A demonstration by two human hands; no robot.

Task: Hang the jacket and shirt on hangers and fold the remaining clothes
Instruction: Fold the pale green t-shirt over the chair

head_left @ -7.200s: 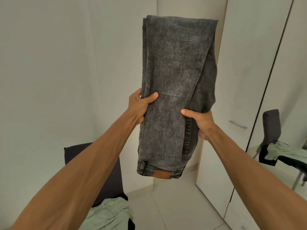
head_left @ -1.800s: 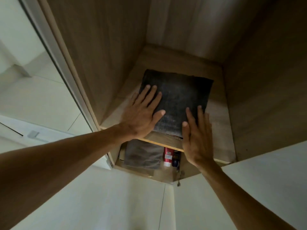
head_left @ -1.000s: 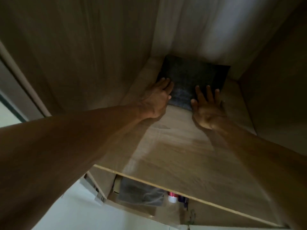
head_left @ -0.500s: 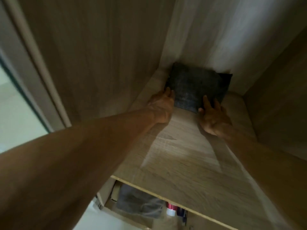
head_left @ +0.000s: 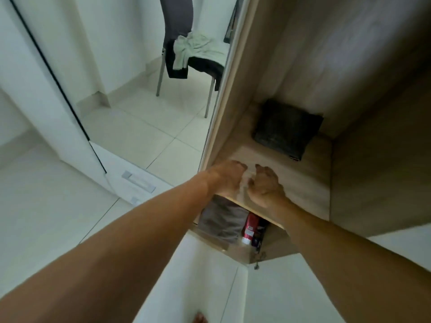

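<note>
Your left hand (head_left: pixel 227 180) and right hand (head_left: pixel 264 187) hover side by side over the front edge of the light wooden shelf (head_left: pixel 310 183) at centre frame, fingers loosely curled, grasping nothing. Beyond them, well apart, the folded dark grey jeans (head_left: pixel 286 129) lie at the shelf's back. The crumpled pale green garment (head_left: pixel 198 48) sits on the dark chair (head_left: pixel 177 19), upper centre, up-left of your hands; your left looks nearer.

Pale garment (head_left: pixel 198 47) partly behind wardrobe panel (head_left: pixel 228 89)
</note>
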